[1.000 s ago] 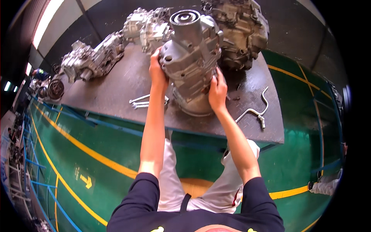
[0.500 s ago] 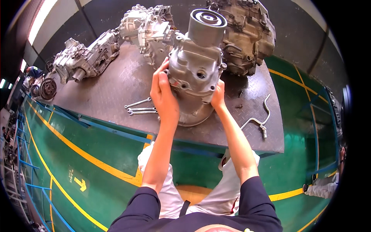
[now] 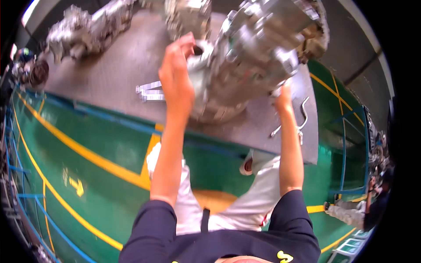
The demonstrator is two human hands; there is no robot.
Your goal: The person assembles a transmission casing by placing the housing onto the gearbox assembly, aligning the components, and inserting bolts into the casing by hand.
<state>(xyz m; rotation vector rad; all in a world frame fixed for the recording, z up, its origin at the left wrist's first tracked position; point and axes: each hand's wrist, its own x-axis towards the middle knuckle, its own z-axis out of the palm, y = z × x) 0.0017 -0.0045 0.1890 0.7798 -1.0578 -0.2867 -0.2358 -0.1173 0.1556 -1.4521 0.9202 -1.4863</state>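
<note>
A grey metal gearbox leans to the right over the bench, smeared by motion. My left hand is at its left side, its bent fingers against the edge beside a dark round opening. At the lower right, my right hand grips the casing; most of its fingers are hidden or blurred. Several open-ended spanners lie on the bench left of the gearbox. A bent metal pipe lies to the right of my right hand.
The metal-topped bench carries another long gearbox at the far left and a silver casing at the back. A darker casing stands behind the tilted gearbox. Another person's legs show at the right edge.
The gearbox has tipped and turned to the right, with my right hand moving right along with it. My left hand has shifted slightly up and left. The view has also shifted.
</note>
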